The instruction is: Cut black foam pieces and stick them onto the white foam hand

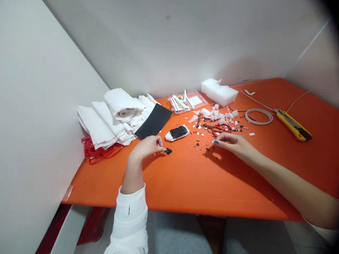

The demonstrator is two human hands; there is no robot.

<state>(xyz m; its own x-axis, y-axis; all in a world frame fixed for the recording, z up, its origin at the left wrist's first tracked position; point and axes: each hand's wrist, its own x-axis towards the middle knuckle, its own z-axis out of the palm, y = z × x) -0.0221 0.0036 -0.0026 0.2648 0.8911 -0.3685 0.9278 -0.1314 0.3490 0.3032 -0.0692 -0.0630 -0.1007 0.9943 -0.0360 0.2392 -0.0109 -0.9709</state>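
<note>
My left hand [150, 147] hangs over the orange table, thumb and fingers pinched on a small black cut piece [168, 151] with an uneven outline. Just beyond it lies a white foam shape [178, 133] covered on top with overlapping black pieces. My right hand [230, 142] is raised on the right, its thumb and fingertips brought together. Whatever may be between those fingertips is too small to make out. Close behind this hand are red-handled scissors [225, 128], lying among black and white scraps [197, 144].
At the left, folded white cloth [106, 121] lies by a black sheet [155, 121] and red cord [99, 151]. Further back are a clear box [200, 100] with white tubes, a white foam block [219, 92] and foam offcuts [209, 113]. A coil [259, 116] and yellow cutter [293, 126] lie right.
</note>
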